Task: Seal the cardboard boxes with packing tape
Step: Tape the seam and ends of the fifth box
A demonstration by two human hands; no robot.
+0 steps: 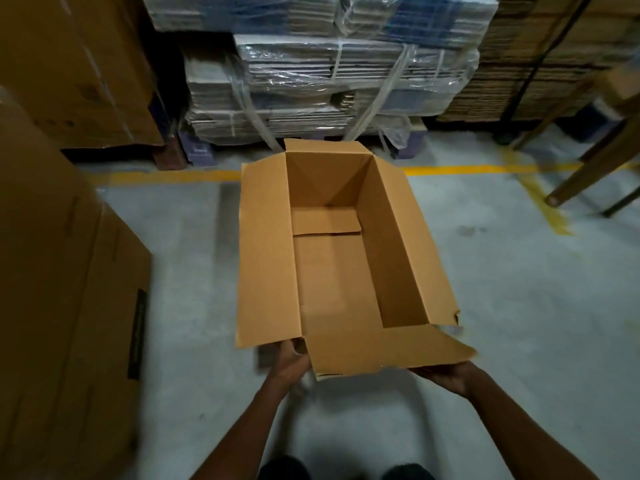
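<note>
An open brown cardboard box point(332, 271) is held out in front of me above the grey floor, its top flaps spread and its inside empty. My left hand point(292, 358) grips the near left corner, fingers tucked under the box. Under the near flap on the right, my right hand point(446, 374) supports the box from below. No tape roll or dispenser shows in the head view.
Large brown cartons point(62, 289) stand close on the left. Plastic-wrapped bundles of flat cardboard point(329, 81) on pallets fill the back. Wooden legs point(595, 161) lean in at the right. A yellow line point(485, 169) runs across the floor behind the box.
</note>
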